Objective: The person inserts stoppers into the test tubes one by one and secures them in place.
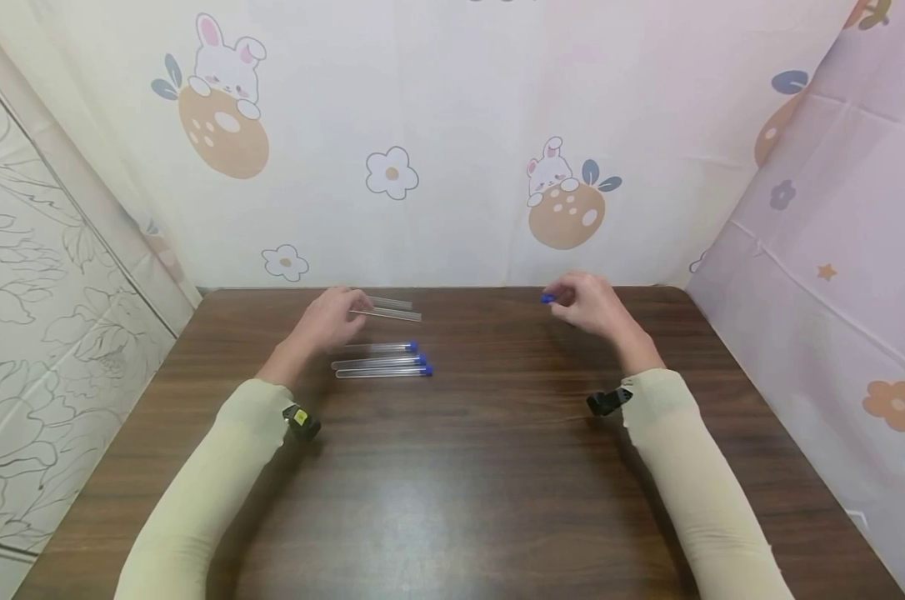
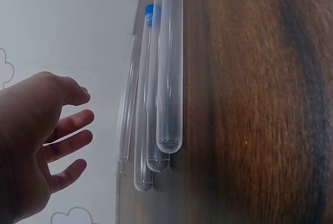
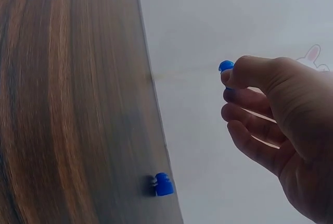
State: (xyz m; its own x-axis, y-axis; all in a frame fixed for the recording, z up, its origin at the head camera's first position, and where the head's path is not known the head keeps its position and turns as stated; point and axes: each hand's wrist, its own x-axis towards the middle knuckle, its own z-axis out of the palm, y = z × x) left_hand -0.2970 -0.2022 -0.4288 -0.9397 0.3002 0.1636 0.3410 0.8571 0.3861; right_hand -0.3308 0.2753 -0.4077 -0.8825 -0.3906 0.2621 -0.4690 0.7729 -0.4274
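Observation:
My right hand [image 1: 591, 308] pinches a small blue test tube stopper [image 3: 226, 66] between thumb and index finger, above the table's far right part. My left hand [image 2: 39, 140] is empty, its fingers loosely bent and apart. In the head view it is over the near ends of two clear tubes without stoppers [image 1: 396, 315], partly covering them. Nearer to me lie several clear test tubes with blue stoppers [image 1: 381, 362], side by side, stoppered ends to the right. A second blue stopper [image 3: 163, 185] lies on the table near its far edge, hidden in the head view.
The dark wooden table [image 1: 460, 467] ends at the back against a pale curtain [image 1: 452, 100] printed with rabbits and flowers. Patterned cloth [image 1: 835, 275] hangs at the right side. Small black cameras are worn at both wrists.

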